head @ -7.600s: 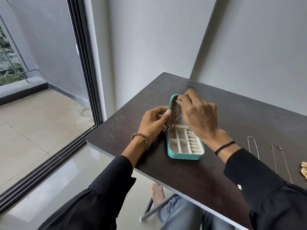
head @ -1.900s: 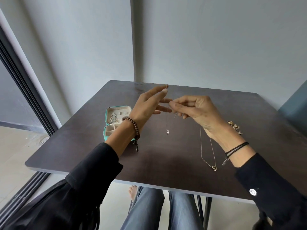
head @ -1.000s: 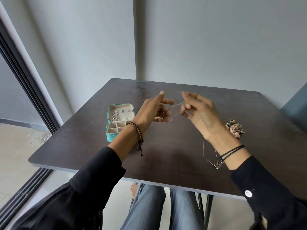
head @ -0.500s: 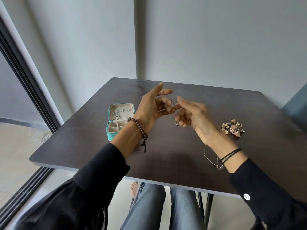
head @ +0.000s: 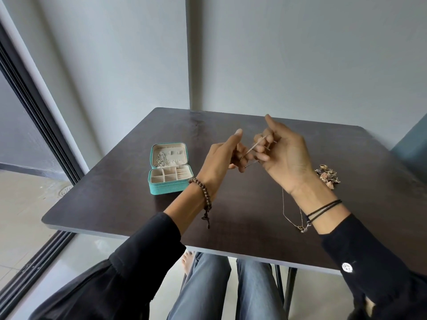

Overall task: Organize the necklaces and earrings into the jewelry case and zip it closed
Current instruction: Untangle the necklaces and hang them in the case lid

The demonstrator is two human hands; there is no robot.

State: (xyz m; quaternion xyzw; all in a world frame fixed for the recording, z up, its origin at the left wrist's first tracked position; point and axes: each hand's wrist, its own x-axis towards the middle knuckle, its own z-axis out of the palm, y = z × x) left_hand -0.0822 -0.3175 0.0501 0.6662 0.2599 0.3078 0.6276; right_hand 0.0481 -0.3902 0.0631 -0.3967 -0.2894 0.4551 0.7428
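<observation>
A thin silver necklace (head: 250,151) is stretched in loops between my two hands above the middle of the table. My left hand (head: 221,155) holds its chain with curled fingers, index finger pointing up. My right hand (head: 282,155) has the chain wound over its bent fingers. The teal jewelry case (head: 169,170) lies open at the left, a silver chain in its raised lid, its cream compartments showing. A second fine necklace (head: 292,215) lies on the table under my right wrist. A heap of gold earrings (head: 327,175) sits at the right.
The dark square table (head: 231,215) stands in a corner of grey walls. A glass sliding door with a black frame (head: 34,107) runs along the left. My knees in jeans show under the front edge.
My hands have drawn apart a little, and the necklace is now pulled taut in loops between them. The case, the other necklace and the earrings have stayed put.
</observation>
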